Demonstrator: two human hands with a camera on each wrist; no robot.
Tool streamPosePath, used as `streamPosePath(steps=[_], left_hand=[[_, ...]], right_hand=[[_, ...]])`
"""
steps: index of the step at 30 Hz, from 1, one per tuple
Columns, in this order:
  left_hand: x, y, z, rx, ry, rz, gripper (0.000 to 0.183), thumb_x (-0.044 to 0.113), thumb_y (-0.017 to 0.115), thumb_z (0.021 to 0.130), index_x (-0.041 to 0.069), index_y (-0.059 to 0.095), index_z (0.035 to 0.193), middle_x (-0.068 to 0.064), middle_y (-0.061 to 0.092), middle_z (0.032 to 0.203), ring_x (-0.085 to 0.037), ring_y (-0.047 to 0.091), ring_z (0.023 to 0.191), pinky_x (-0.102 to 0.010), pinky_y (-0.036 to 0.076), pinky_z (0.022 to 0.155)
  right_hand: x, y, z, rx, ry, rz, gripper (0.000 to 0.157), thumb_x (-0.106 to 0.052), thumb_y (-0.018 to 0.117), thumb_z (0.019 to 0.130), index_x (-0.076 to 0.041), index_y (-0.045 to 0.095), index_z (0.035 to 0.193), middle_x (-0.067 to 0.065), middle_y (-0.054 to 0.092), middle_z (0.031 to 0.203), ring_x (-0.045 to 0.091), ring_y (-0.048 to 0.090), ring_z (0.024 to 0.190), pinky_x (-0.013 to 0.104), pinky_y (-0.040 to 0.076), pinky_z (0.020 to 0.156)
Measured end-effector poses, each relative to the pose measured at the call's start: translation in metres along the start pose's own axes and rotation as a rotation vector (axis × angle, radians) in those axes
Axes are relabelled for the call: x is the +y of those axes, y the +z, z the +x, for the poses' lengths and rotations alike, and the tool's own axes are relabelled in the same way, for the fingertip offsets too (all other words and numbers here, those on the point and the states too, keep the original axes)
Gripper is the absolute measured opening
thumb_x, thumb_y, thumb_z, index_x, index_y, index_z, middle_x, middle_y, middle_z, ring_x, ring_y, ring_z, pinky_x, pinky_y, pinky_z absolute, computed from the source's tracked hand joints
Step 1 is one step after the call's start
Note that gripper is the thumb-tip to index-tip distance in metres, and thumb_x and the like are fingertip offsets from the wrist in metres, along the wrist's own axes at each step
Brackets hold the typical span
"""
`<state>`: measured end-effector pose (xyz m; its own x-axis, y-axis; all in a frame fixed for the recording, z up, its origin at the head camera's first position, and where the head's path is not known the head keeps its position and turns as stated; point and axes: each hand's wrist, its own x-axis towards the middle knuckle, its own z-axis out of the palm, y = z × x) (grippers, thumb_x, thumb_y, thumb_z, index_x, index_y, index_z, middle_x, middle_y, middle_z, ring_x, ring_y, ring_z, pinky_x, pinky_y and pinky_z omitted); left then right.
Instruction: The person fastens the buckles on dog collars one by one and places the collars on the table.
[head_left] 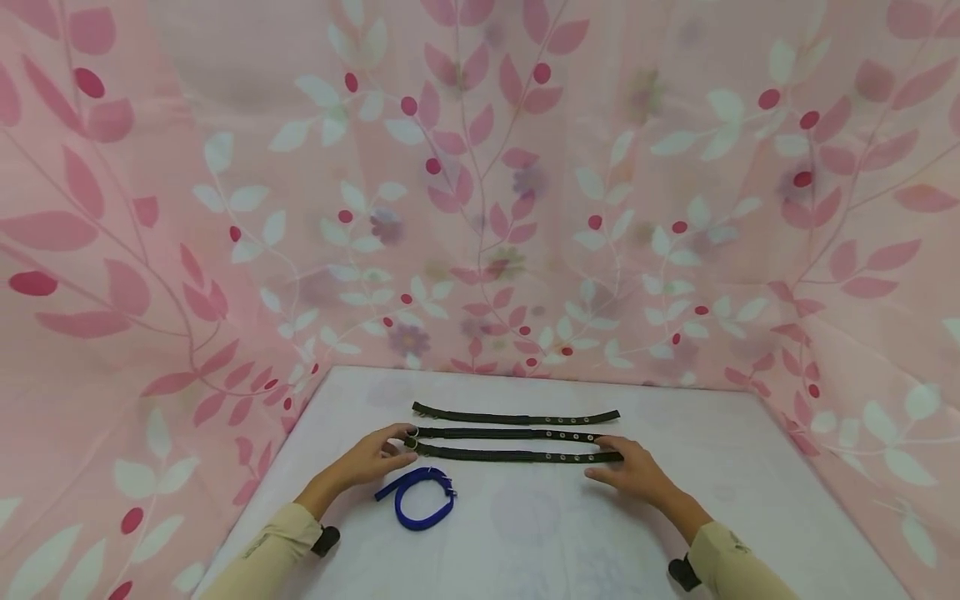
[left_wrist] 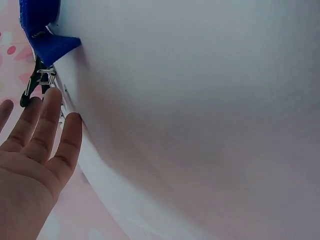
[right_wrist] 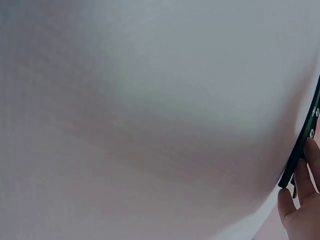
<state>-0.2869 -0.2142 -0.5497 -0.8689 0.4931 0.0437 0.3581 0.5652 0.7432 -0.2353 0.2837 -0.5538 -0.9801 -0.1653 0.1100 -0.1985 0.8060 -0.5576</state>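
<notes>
Three dark collars with metal eyelets lie stretched out side by side on the table: a far collar (head_left: 502, 418), a middle collar (head_left: 487, 433) and a near collar (head_left: 487, 456). My left hand (head_left: 372, 456) has its fingertips at the buckle ends of the middle and near collars, its fingers extended in the left wrist view. At their eyelet ends is my right hand (head_left: 633, 471), fingertips against the dark strap (right_wrist: 300, 150) in the right wrist view. A blue collar (head_left: 423, 523) lies looped in front of the left hand, its free end pointing left.
A white cloth covers the table (head_left: 525, 533). Pink leaf-patterned curtains (head_left: 480, 208) rise behind it and along both sides. Dark wrist cameras (head_left: 326, 542) sit at the sleeve cuffs.
</notes>
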Motion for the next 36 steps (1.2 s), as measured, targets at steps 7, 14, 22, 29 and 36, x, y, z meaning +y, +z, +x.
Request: streamPosePath(steps=[7,14,22,29,36], left_hand=[[-0.001,0.002,0.005,0.008,0.012,-0.004,0.055,0.036,0.068,0.093,0.009,0.054,0.139,-0.017,0.059,0.137,-0.03,0.067,0.106,-0.044,0.056,0.085],[0.002,0.002,0.007,-0.002,-0.051,-0.026,0.047,0.03,0.071,0.092,0.006,0.061,0.132,-0.017,0.062,0.132,-0.028,0.068,0.102,-0.038,0.057,0.08],[0.005,0.001,0.009,-0.033,0.001,0.035,0.037,0.005,0.072,0.087,-0.006,0.065,0.122,-0.02,0.068,0.117,-0.025,0.069,0.093,-0.031,0.057,0.074],[0.006,0.004,0.01,0.001,-0.119,-0.006,0.03,0.008,0.071,0.09,0.0,0.068,0.119,-0.01,0.071,0.099,-0.016,0.066,0.08,-0.027,0.055,0.064],[0.003,0.011,0.011,0.066,-0.095,0.076,0.023,0.004,0.072,0.088,0.003,0.071,0.111,0.0,0.063,0.075,-0.009,0.055,0.064,-0.023,0.048,0.055]], right_hand=[[0.009,0.0,0.001,-0.028,0.014,0.041,0.073,-0.049,0.081,0.077,-0.005,0.06,0.131,0.014,0.064,0.128,0.037,0.056,0.124,0.058,0.042,0.105],[0.009,-0.002,0.0,-0.02,0.012,0.069,0.066,-0.042,0.081,0.079,-0.004,0.061,0.129,0.012,0.068,0.121,0.034,0.061,0.116,0.055,0.046,0.101],[0.009,-0.002,0.003,-0.042,0.106,0.026,0.043,-0.018,0.082,0.08,-0.007,0.066,0.119,0.004,0.068,0.106,0.023,0.063,0.101,0.05,0.05,0.095],[0.009,0.0,0.004,-0.082,0.143,-0.008,0.037,-0.019,0.083,0.079,-0.009,0.069,0.112,0.002,0.069,0.103,0.022,0.062,0.099,0.05,0.05,0.094],[0.01,0.002,0.003,-0.11,0.144,-0.02,0.018,-0.018,0.08,0.083,-0.012,0.073,0.098,-0.001,0.068,0.095,0.017,0.06,0.091,0.047,0.051,0.087]])
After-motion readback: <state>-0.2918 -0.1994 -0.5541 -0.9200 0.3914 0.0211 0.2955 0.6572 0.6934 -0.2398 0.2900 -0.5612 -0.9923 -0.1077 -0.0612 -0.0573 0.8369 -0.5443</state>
